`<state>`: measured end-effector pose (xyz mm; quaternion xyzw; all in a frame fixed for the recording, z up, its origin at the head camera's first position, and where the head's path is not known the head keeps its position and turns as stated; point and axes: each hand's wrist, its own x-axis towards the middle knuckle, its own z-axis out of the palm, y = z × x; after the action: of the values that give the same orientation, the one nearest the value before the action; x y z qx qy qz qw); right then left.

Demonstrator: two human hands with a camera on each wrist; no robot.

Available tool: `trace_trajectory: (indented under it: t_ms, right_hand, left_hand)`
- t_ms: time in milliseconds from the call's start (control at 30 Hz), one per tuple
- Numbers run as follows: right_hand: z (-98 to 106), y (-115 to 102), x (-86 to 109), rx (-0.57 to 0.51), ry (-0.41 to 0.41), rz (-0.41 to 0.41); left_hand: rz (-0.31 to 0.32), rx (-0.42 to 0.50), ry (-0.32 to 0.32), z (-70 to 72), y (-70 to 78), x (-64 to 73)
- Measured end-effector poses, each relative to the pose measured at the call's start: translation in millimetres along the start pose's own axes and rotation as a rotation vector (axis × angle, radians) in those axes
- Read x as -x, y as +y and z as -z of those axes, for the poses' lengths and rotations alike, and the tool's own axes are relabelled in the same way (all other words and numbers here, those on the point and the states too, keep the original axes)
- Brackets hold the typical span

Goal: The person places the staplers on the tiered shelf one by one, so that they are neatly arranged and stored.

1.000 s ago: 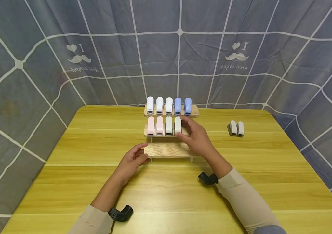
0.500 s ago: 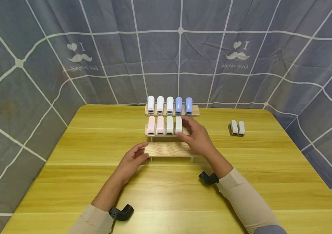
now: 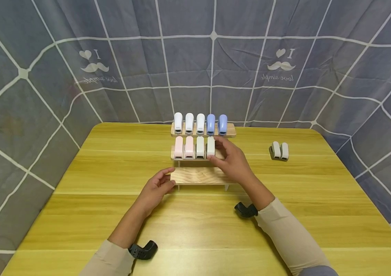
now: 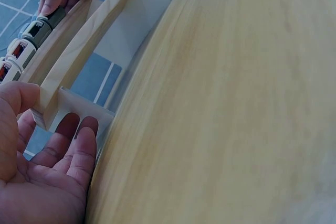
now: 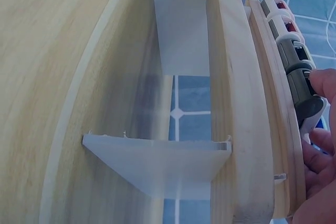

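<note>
A three-tier wooden display shelf [image 3: 198,176] stands on the table. In the head view, my left hand [image 3: 155,189] grips the left end of its lowest board, thumb at the front corner; the left wrist view shows fingers below the board. My right hand [image 3: 231,161] holds the rightmost pale grey-green mini stapler [image 3: 210,146] on the middle board. To its left stand another pale stapler [image 3: 200,147] and two pink staplers [image 3: 184,147]. The top board carries three white staplers [image 3: 189,122] and two blue staplers [image 3: 216,124]. My right hand hides the middle board's right end.
Two more pale staplers [image 3: 280,151] stand side by side on the wooden table [image 3: 195,230], right of the shelf. Translucent supports [image 5: 163,163] hold up the lowest board. A grey curtain [image 3: 188,65] with white lines hangs behind the table.
</note>
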<state>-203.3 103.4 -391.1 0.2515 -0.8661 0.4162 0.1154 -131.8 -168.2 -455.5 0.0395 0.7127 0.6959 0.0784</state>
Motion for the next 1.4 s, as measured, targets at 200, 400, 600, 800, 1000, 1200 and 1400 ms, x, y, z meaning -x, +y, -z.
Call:
trace_trajectory:
  t_ms: [200, 400, 600, 800, 1000, 1200, 1400]
  right_hand:
    - [0.5, -0.2, 0.3, -0.012, -0.002, -0.003]
    - [0.3, -0.3, 0.0, -0.028, 0.001, 0.005]
    - [1.4, 0.8, 0.0, -0.026, -0.004, 0.000]
    - [5.8, 4.6, 0.9, -0.065, -0.005, 0.028]
    - [15.4, 12.8, 9.2, -0.106, 0.027, 0.121]
    - [31.9, 27.7, 16.9, -0.059, 0.124, 0.226]
    - [56.5, 50.5, 29.4, 0.015, 0.191, 0.196]
  left_hand:
    - [0.000, 0.001, -0.006, 0.7, 0.0, -0.4]
    - [-0.001, -0.001, -0.017, 1.9, -0.3, 0.0]
    - [0.000, -0.004, -0.022, 1.8, 0.9, -0.2]
    - [0.004, -0.009, -0.018, 1.7, 0.8, -0.7]
    - [0.002, -0.003, -0.013, 2.6, -0.8, -0.3]
    - [0.002, -0.001, -0.007, 1.7, -0.5, -0.1]
    - [0.007, 0.003, -0.009, 1.2, 0.7, 0.0]
